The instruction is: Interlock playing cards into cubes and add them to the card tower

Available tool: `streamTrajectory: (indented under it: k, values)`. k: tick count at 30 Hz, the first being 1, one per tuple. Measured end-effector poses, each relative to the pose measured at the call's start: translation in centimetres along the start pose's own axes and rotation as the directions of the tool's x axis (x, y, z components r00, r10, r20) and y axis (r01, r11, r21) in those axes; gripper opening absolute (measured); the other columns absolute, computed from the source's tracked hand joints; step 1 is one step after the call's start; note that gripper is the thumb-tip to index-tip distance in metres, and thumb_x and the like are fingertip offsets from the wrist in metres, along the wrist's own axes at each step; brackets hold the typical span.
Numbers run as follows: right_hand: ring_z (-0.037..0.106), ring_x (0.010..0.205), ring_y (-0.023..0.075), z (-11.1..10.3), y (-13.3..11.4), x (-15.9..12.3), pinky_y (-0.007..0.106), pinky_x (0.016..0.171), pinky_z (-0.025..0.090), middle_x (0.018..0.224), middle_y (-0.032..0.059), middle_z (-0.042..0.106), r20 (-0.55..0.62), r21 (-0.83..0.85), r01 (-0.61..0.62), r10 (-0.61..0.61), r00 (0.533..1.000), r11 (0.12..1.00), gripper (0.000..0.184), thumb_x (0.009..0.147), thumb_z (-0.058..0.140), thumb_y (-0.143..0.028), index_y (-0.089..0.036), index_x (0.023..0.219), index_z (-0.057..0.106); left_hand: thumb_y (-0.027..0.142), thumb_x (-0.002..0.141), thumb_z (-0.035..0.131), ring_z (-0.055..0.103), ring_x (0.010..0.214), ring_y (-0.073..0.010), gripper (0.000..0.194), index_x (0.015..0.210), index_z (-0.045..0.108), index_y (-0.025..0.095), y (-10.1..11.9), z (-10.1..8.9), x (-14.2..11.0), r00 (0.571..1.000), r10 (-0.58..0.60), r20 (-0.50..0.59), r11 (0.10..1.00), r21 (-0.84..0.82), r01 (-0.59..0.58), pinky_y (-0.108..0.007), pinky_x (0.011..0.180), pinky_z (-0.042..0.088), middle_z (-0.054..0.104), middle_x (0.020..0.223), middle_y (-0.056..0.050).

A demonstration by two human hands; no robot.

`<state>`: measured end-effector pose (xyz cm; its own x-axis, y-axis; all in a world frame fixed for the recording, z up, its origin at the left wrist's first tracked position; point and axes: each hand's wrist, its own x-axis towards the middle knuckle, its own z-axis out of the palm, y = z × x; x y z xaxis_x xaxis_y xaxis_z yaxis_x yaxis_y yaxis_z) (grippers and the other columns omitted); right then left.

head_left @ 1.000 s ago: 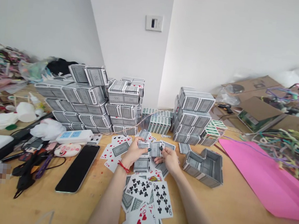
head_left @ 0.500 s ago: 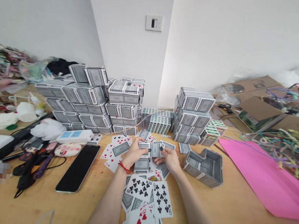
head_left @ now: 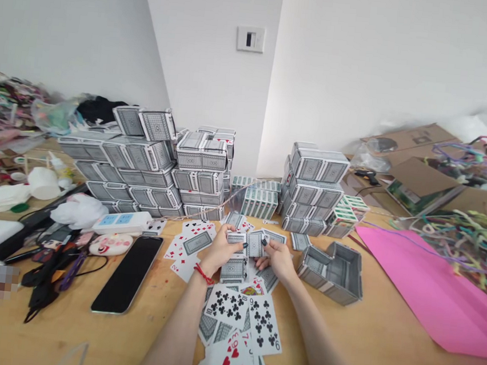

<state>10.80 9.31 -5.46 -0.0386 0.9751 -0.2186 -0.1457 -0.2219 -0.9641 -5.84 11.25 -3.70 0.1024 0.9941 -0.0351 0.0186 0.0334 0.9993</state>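
Note:
My left hand (head_left: 222, 250), with a red cord at the wrist, is closed on a small block of folded playing cards (head_left: 233, 269) with grey patterned backs. Between the thumb and fingers of my right hand (head_left: 278, 260) is a grey-backed playing card (head_left: 257, 244), its left edge against the block near my left thumb. Just how the card meets the block cannot be made out. Loose cards lie under and around both hands, among them a ten of clubs (head_left: 227, 305) and a nine of clubs (head_left: 264, 324) nearer me.
Tall stacks of folded-card blocks (head_left: 150, 170) stand at the back left, another stack (head_left: 315, 192) at the back right. An open card-built box (head_left: 342, 275) sits right of my hands, by a pink sheet (head_left: 426, 297). To the left lie a phone (head_left: 126, 274) and a power strip (head_left: 121, 222).
Both hands stay nearly in place with the block and card. The block has tilted or shifted very slightly to the right.

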Motion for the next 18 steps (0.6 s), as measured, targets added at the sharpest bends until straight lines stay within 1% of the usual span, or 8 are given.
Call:
streamTrajectory:
  k: [4, 7, 9, 12, 14, 16, 18]
  values:
    - [0.060, 0.039, 0.0141, -0.3, -0.5, -0.3, 0.020, 0.034, 0.046, 0.051, 0.0038, 0.064, 0.091, 0.022, -0.017, 0.014, 0.996, 1.000, 0.020, 0.066, 0.055, -0.034, -0.016, 0.064, 0.049, 0.014, 0.051, 0.067, 0.050, 0.071, -0.0114, 0.040, 0.085, 0.045, 0.020, 0.2, -0.1, 0.0, 1.000, 0.013, -0.024, 1.000, 0.019, -0.012, -0.023, 0.067, 0.040, 0.050, 0.077, 0.004]
    - [0.062, 0.042, 0.0155, -0.4, -0.6, -0.4, 0.021, 0.035, 0.046, 0.052, 0.0042, 0.064, 0.111, 0.032, -0.022, 0.018, 0.994, 0.999, 0.019, 0.066, 0.055, -0.033, -0.016, 0.065, 0.048, 0.013, 0.051, 0.066, 0.049, 0.072, -0.0116, 0.038, 0.083, 0.044, 0.020, 0.4, -0.1, 0.0, 0.999, 0.022, -0.030, 0.999, 0.038, -0.021, -0.022, 0.065, 0.038, 0.048, 0.076, 0.004]
    - [0.062, 0.042, 0.0155, -0.2, -0.5, -0.4, 0.021, 0.035, 0.046, 0.050, 0.0031, 0.063, 0.088, 0.018, -0.017, 0.015, 0.996, 1.000, 0.017, 0.067, 0.052, -0.032, -0.017, 0.066, 0.047, 0.014, 0.052, 0.065, 0.048, 0.071, -0.0117, 0.037, 0.082, 0.044, 0.020, 0.4, -0.1, -0.1, 0.999, 0.024, -0.025, 0.998, 0.053, -0.022, -0.021, 0.063, 0.038, 0.047, 0.075, 0.004]
    - [0.059, 0.037, 0.0143, 0.2, -0.1, -0.2, 0.021, 0.034, 0.044, 0.042, -0.0008, 0.058, -0.003, -0.050, 0.001, -0.001, 1.000, 0.999, 0.014, 0.071, 0.047, -0.031, -0.018, 0.067, 0.043, 0.013, 0.053, 0.064, 0.049, 0.070, -0.0114, 0.036, 0.083, 0.045, 0.020, 0.4, 0.1, -0.1, 0.999, 0.036, -0.029, 0.996, 0.084, -0.033, -0.022, 0.063, 0.038, 0.048, 0.075, 0.004]
    - [0.055, 0.031, 0.0128, 0.4, 0.3, -0.1, 0.019, 0.031, 0.041, 0.038, -0.0041, 0.054, -0.047, -0.087, 0.008, -0.012, 0.999, 0.996, 0.013, 0.074, 0.045, -0.031, -0.019, 0.068, 0.041, 0.013, 0.054, 0.063, 0.049, 0.068, -0.0111, 0.036, 0.085, 0.046, 0.021, 0.3, 0.2, -0.2, 0.998, 0.048, -0.028, 0.995, 0.093, -0.046, -0.022, 0.062, 0.038, 0.049, 0.075, 0.004]
    - [0.050, 0.026, 0.0112, 0.6, 0.5, -0.2, 0.018, 0.028, 0.037, 0.036, -0.0073, 0.051, -0.057, -0.132, 0.036, -0.044, 0.997, 0.991, 0.012, 0.075, 0.042, -0.031, -0.020, 0.071, 0.040, 0.015, 0.056, 0.063, 0.049, 0.067, -0.0112, 0.035, 0.087, 0.046, 0.021, 0.3, 0.3, -0.2, 0.998, 0.061, -0.017, 0.994, 0.091, -0.059, -0.022, 0.061, 0.038, 0.050, 0.075, 0.004]
    - [0.046, 0.024, 0.0102, 0.7, 0.5, -0.3, 0.017, 0.027, 0.033, 0.036, -0.0095, 0.049, -0.062, -0.207, 0.092, -0.107, 0.992, 0.974, 0.011, 0.076, 0.040, -0.031, -0.021, 0.072, 0.038, 0.017, 0.057, 0.063, 0.050, 0.067, -0.0114, 0.035, 0.088, 0.047, 0.021, 0.3, 0.4, -0.3, 0.997, 0.078, -0.014, 0.993, 0.089, -0.076, -0.022, 0.061, 0.038, 0.050, 0.075, 0.004]
